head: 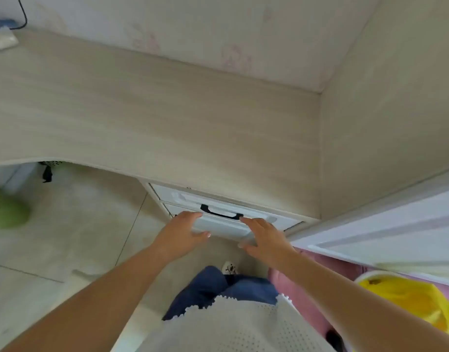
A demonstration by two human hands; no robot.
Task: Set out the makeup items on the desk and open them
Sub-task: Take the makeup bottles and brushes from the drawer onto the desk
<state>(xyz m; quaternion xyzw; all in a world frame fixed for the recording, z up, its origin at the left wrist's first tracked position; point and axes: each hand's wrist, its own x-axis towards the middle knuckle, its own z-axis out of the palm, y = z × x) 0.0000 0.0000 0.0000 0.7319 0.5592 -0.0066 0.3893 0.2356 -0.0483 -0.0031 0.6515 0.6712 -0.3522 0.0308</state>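
Nearest, at the bottom: a pale knitted top [233,326] with a scalloped hem, and below it blue trousers [218,285] over a light tiled floor [73,237]. Just beyond the knees, a small white shoe tip [229,268].

Two bare forearms, reaching forward and up from the lower corners. Left hand [181,233] spread wide, fingers straight, thumb out to the side, holding nothing; fingertips touching or just short of a white drawer front [218,226], cannot tell which. Right hand [265,236] also wide and flat, fingers straight, gripping nothing, resting at the right part of the same drawer front. Between the two sets of fingertips, and a little beyond them, a black bar handle [221,212] on the drawer above, untouched by either hand.

Right of the right forearm: pink fabric [307,295], a crumpled yellow plastic bag [419,301], and a white panelled door or cabinet front [386,232] slanting away.

Left of the left hand, well apart: a green rounded object [5,212] on the floor, blurred.

Beyond the hands: a broad pale wood-grain desk top [155,123], bare across its middle. No makeup items visible anywhere; drawers shut. At the far left corner of the desk, a whitish packet [2,40] and a black cable [23,13]. Farthest: wallpaper [193,34] with faint pink figures.
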